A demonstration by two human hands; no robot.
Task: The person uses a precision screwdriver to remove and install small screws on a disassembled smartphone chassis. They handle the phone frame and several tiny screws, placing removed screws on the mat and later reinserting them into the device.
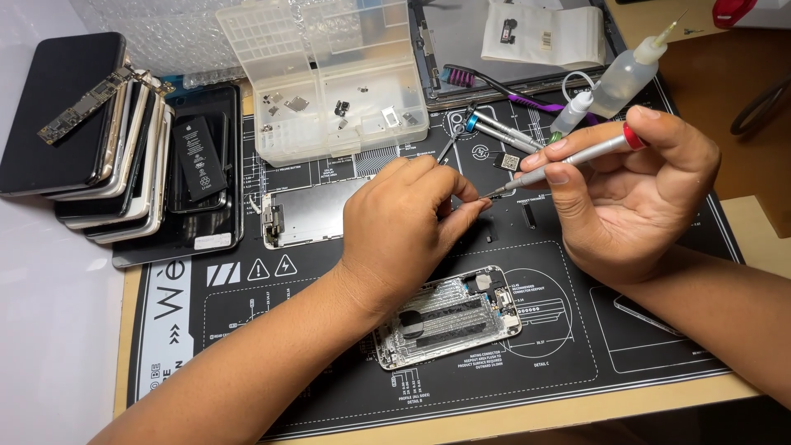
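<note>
A slim silver precision screwdriver with a red cap (577,156) is held in the right hand (634,198), fingers closed narrowly round the shaft, tip aimed left. The left hand (404,231) is pinched tight at the tip; what is pinched is too small to tell, probably a tiny screw or part. The step in hand is judged to be fine screw handling at the tip; steady alignment is called for next. The opened silver phone chassis (449,317) lies near, on the black printed work mat (643,330). Far left of the hands, a clear plastic compartment box (321,74) holds small metal brackets and screws in several cells.
</note>
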